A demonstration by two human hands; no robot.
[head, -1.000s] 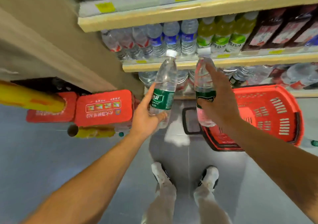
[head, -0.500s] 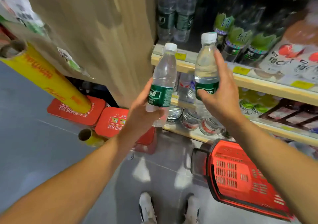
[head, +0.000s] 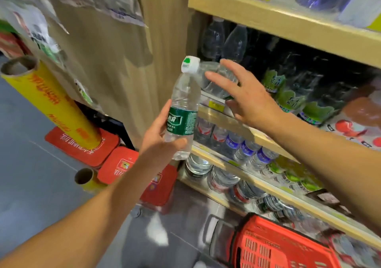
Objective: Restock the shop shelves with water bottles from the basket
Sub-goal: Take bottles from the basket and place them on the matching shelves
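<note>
Your upright water bottle: clear, dark green label with white print. Tilted bottle: clear, white cap with a green mark. Basket: red, slotted walls, black rim. Shelf edge: pale wood, yellow price tags. Floor: grey.

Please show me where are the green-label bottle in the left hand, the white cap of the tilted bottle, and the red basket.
green-label bottle (head: 182, 121): head view, on its green label.
white cap (head: 190, 64): head view, on the cap's top.
red basket (head: 274, 247): head view, on its slotted wall.
</note>
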